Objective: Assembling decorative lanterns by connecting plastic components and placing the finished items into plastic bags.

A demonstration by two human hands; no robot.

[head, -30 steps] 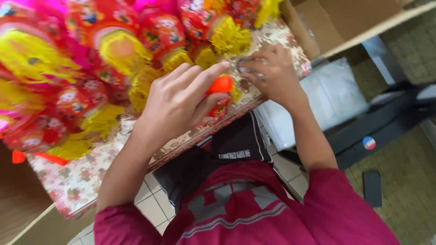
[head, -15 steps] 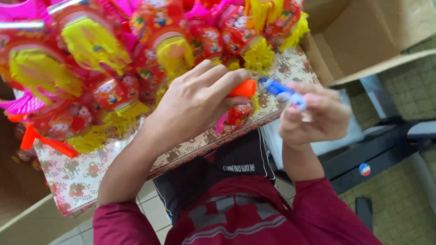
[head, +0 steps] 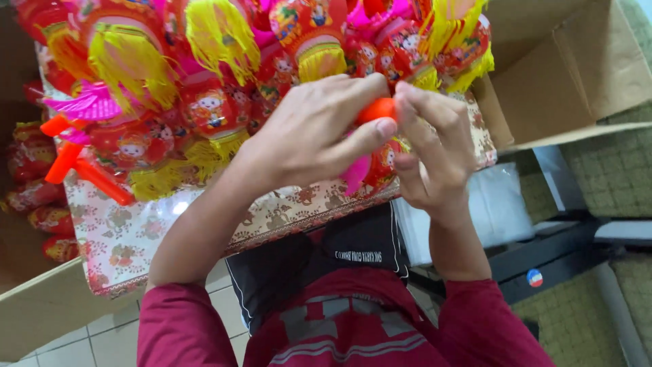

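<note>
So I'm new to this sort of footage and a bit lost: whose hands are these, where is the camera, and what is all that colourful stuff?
The camera sits on a person's head and looks down, so both hands are their own. The left hand and right hand meet on a small orange plastic piece, with a pink part hanging below it. Under them lies a floral cloth piled with red toy lanterns with yellow tassels. An open cardboard box stands to the right.

my left hand (head: 309,132) and right hand (head: 435,146) pinch an orange plastic piece (head: 375,109). below lie red lanterns with yellow tassels (head: 224,88) on a floral cloth (head: 129,238).
</note>
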